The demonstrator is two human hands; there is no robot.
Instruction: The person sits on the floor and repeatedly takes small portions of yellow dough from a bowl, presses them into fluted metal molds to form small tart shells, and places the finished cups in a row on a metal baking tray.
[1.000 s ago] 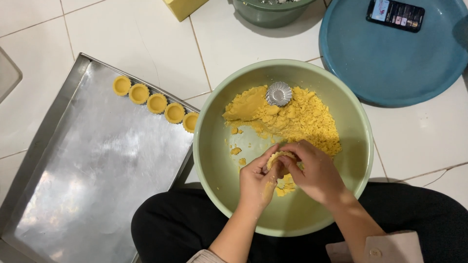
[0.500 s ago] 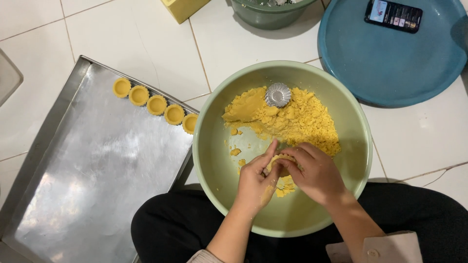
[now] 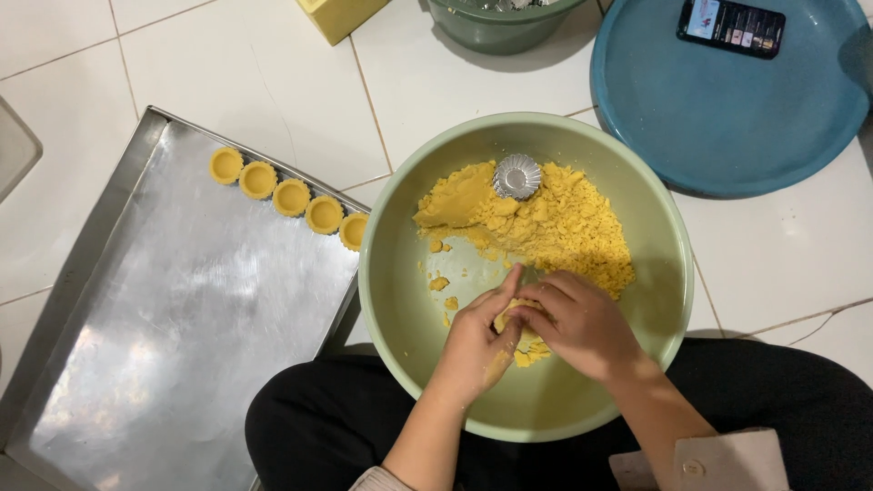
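Both hands (image 3: 536,332) pinch a dough lump (image 3: 509,320) inside the green bowl (image 3: 391,273).

Bright even overhead light, soft glare on metal tray (image 3: 173,345), mild shadows, sharp focus

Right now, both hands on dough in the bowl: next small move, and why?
Probably reach for the fluted metal mould on the crumbly dough: left hand and right hand pinch a dough lump over the green bowl, and the tray holds five filled shells.
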